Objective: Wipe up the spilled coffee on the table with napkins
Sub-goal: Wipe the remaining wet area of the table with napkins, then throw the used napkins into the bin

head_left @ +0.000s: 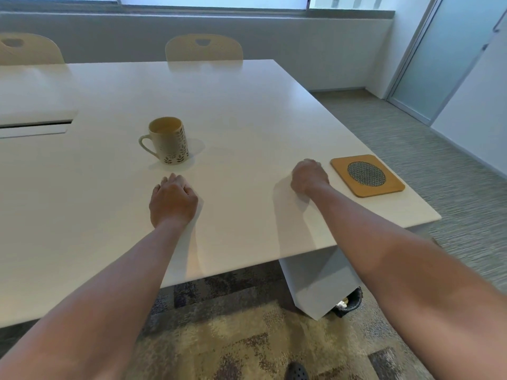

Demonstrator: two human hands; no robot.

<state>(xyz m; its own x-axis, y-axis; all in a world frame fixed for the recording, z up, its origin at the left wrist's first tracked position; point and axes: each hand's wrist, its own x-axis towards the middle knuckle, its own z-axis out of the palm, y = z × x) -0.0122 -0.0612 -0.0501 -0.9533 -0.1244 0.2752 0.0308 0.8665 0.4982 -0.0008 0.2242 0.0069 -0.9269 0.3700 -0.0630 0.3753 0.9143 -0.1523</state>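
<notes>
Both fists curled on white table, holding nothing visible: left hand just below patterned mug, right hand just left of wooden coaster; can't spot napkins or coffee spill

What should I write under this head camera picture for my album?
Two hands rest on a white table between a mug and a coaster.

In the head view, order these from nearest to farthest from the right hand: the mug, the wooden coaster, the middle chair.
1. Wooden coaster, just beside the right hand, toward the table's right edge.
2. Mug, to the left, beyond the left hand.
3. Middle chair, behind the table's far edge.
</notes>
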